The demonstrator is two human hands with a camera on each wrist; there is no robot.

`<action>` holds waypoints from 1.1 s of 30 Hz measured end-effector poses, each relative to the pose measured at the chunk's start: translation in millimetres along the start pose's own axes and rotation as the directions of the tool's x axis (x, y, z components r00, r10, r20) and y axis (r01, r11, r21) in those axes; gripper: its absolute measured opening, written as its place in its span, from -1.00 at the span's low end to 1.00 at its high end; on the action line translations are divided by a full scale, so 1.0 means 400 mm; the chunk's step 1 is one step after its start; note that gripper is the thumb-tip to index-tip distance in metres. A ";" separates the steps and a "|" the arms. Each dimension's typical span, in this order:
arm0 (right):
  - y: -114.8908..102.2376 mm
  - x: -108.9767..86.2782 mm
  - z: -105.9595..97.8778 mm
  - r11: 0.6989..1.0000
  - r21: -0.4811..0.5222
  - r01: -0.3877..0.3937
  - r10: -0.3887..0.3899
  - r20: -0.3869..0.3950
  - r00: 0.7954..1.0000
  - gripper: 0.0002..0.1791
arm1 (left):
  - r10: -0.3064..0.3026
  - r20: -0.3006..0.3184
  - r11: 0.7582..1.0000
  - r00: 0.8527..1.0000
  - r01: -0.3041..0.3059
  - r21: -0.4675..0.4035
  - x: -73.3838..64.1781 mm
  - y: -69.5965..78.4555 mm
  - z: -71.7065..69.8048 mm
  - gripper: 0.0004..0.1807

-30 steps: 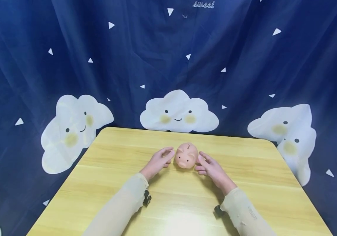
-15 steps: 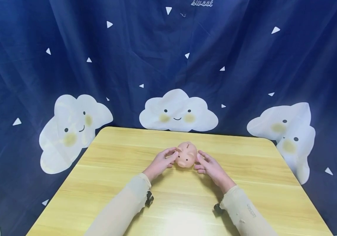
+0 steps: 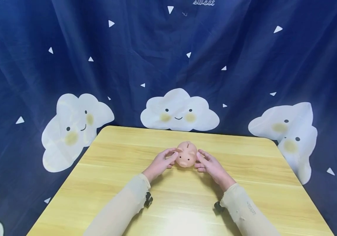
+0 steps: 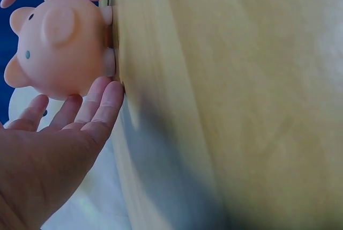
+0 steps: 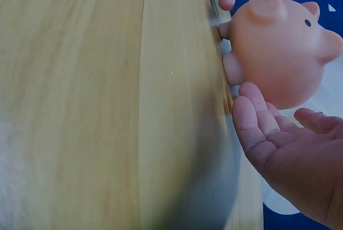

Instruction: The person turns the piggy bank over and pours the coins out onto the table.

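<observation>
1. Hanging behind everything: dark blue curtain (image 3: 127, 42), falling in loose folds.
2. Wood-grain surface (image 3: 112, 155), rounded far corners, far edge right at the curtain. Bright glare at the near side in the head view.
3. Three white cloud prints on the curtain: left cloud (image 3: 75, 131), middle cloud (image 3: 180, 109), right cloud (image 3: 292, 129). Middle one smiles, sits just above the far edge.
4. Pale sleeves, left sleeve (image 3: 124, 203) and right sleeve (image 3: 248, 209), both reaching forward over the surface.
5. Left hand (image 3: 160, 164): at the pig's left side, thumb by its cheek, fingers extended. Grip slack, not wrapped round anything; fingertips up against the flank.
6. Right hand (image 3: 212, 167): mirrors it on the other side. Grip also loose, fingers extended, not curled round the pig.
7. Pink piggy bank (image 3: 186, 156): upright on its short legs on the surface, toward the far edge, between both hands. Snout points at the wearer.
8. Curtain lettering "sweet" (image 3: 204, 3) at the top of the head view.
9. Small black devices at the cuffs, left device (image 3: 148, 199), right device (image 3: 218, 206).
10. White triangles (image 3: 278, 29) scattered over the curtain.
11. Narrow slot (image 3: 187, 145) on the pig's back.
</observation>
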State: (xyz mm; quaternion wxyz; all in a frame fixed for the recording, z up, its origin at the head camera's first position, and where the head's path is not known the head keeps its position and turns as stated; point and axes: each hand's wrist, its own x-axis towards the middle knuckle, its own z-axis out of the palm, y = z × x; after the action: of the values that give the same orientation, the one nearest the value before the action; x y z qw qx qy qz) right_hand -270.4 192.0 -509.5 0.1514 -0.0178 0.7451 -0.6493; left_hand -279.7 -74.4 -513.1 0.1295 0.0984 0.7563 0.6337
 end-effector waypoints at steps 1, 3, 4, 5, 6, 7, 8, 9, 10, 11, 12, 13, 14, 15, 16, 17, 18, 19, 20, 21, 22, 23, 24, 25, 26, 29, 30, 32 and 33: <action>-0.002 0.001 0.001 1.000 0.000 0.001 -0.001 0.003 1.000 -0.08 | -0.003 -0.001 1.000 1.000 0.003 0.002 -0.001 -0.001 -0.002 -0.27; -0.004 0.004 0.003 1.000 -0.002 -0.002 0.002 0.002 1.000 -0.08 | -0.006 -0.003 1.000 1.000 0.006 0.007 -0.004 -0.002 -0.005 -0.27; -0.004 0.006 0.002 1.000 -0.002 -0.003 0.003 0.002 1.000 -0.08 | -0.008 -0.003 1.000 1.000 0.008 0.007 -0.004 -0.002 -0.005 -0.27; -0.004 0.007 0.002 1.000 -0.003 -0.004 0.004 0.002 1.000 -0.08 | -0.009 -0.003 1.000 1.000 0.009 0.005 -0.004 -0.002 -0.005 -0.27; -0.005 0.009 0.002 1.000 -0.004 -0.005 0.005 0.001 1.000 -0.08 | -0.009 -0.003 1.000 1.000 0.010 0.004 -0.003 -0.002 -0.006 -0.27; -0.005 0.011 0.002 1.000 -0.004 -0.008 0.008 -0.001 1.000 -0.08 | -0.012 -0.005 1.000 1.000 0.012 0.000 -0.002 -0.002 -0.006 -0.27; -0.005 0.012 0.002 1.000 -0.005 -0.008 0.008 -0.001 1.000 -0.08 | -0.010 -0.006 1.000 1.000 0.010 -0.003 -0.002 -0.001 -0.007 -0.27; -0.005 0.014 0.002 1.000 -0.006 -0.007 0.007 0.000 1.000 -0.08 | -0.009 -0.008 1.000 1.000 0.009 -0.006 -0.002 0.000 -0.007 -0.27; -0.006 0.015 0.002 1.000 -0.007 -0.005 0.005 0.003 1.000 -0.08 | -0.009 -0.010 1.000 1.000 0.009 -0.009 -0.001 0.001 -0.007 -0.27; -0.006 0.016 0.003 1.000 -0.007 -0.004 0.004 0.006 1.000 -0.09 | -0.008 -0.012 1.000 1.000 0.008 -0.010 -0.001 0.001 -0.008 -0.27; -0.006 0.017 0.002 1.000 -0.007 -0.003 0.003 0.009 1.000 -0.09 | -0.008 -0.013 1.000 1.000 0.008 -0.009 -0.002 0.002 -0.008 -0.26; -0.005 0.018 0.002 1.000 -0.006 0.000 0.000 0.013 1.000 -0.10 | -0.008 -0.013 1.000 1.000 0.008 -0.009 -0.001 0.002 -0.009 -0.26; -0.005 0.018 0.002 1.000 -0.007 0.005 -0.005 0.018 1.000 -0.11 | -0.009 -0.012 1.000 1.000 0.009 -0.009 -0.001 0.003 -0.010 -0.25; -0.003 0.019 0.000 1.000 -0.009 0.008 -0.008 0.025 1.000 -0.11 | -0.011 -0.012 1.000 1.000 0.011 -0.010 -0.001 0.002 -0.011 -0.25; -0.003 0.020 -0.001 1.000 -0.009 0.010 -0.009 0.029 1.000 -0.11 | -0.014 -0.012 1.000 1.000 0.013 -0.010 0.001 0.002 -0.011 -0.25; -0.001 0.022 -0.003 1.000 -0.006 0.014 -0.013 0.036 0.999 -0.12 | -0.016 -0.011 1.000 1.000 0.016 -0.011 0.002 0.002 -0.011 -0.25; -0.001 0.023 -0.005 1.000 -0.005 0.018 -0.018 0.042 0.999 -0.12 | -0.020 -0.011 1.000 1.000 0.019 -0.014 0.004 0.002 -0.011 -0.24; 0.000 0.024 -0.007 1.000 -0.002 0.021 -0.021 0.047 0.999 -0.12 | -0.024 -0.011 1.000 1.000 0.023 -0.018 0.008 0.001 -0.010 -0.24; 0.001 0.025 -0.009 1.000 0.001 0.023 -0.023 0.054 0.998 -0.12 | -0.029 -0.011 0.999 1.000 0.028 -0.023 0.010 0.001 -0.009 -0.23; 0.001 0.026 -0.011 1.000 0.006 0.024 -0.024 0.059 0.998 -0.12 | -0.032 -0.011 0.999 0.999 0.032 -0.029 0.014 -0.001 -0.007 -0.22; 0.002 0.027 -0.012 1.000 0.013 0.024 -0.024 0.064 0.998 -0.13 | -0.034 -0.009 0.999 0.999 0.033 -0.034 0.017 -0.002 -0.006 -0.21; 0.002 0.027 -0.013 1.000 0.017 0.026 -0.027 0.072 0.997 -0.13 | -0.038 -0.005 0.998 0.999 0.038 -0.044 0.021 -0.004 -0.004 -0.20; 0.002 0.028 -0.014 0.999 0.020 0.025 -0.027 0.075 0.997 -0.13 | -0.042 -0.002 0.998 0.999 0.042 -0.055 0.024 -0.006 -0.003 -0.20; 0.002 0.028 -0.015 0.999 0.023 0.024 -0.026 0.078 0.997 -0.13 | -0.044 0.003 0.997 0.999 0.045 -0.067 0.027 -0.007 -0.002 -0.19; 0.002 0.029 -0.015 0.999 0.026 0.023 -0.025 0.081 0.996 -0.13 | -0.047 0.008 0.996 0.999 0.048 -0.079 0.030 -0.008 -0.001 -0.19; 0.001 0.030 -0.015 0.999 0.025 0.028 -0.030 0.088 0.996 -0.13 | -0.053 0.018 0.992 0.998 0.055 -0.110 0.036 -0.010 0.002 -0.19; 0.001 0.031 -0.014 0.999 0.022 0.032 -0.034 0.092 0.995 -0.12 | -0.054 0.020 0.992 0.998 0.056 -0.117 0.037 -0.009 0.004 -0.18; 0.001 0.031 -0.014 0.999 0.016 0.036 -0.037 0.094 0.995 -0.12 | -0.055 0.021 0.991 0.998 0.057 -0.124 0.038 -0.006 0.007 -0.18; 0.001 0.032 -0.014 0.999 0.010 0.040 -0.040 0.094 0.995 -0.11 | -0.053 0.024 0.991 0.998 0.056 -0.125 0.038 -0.005 0.009 -0.18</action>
State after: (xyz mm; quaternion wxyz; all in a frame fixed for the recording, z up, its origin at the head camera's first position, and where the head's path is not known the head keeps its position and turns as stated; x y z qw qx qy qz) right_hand -283.8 194.6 -511.7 0.1735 -0.0629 0.7340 -0.6536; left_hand -292.9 -66.7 -516.5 0.1605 0.0759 0.7159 0.6753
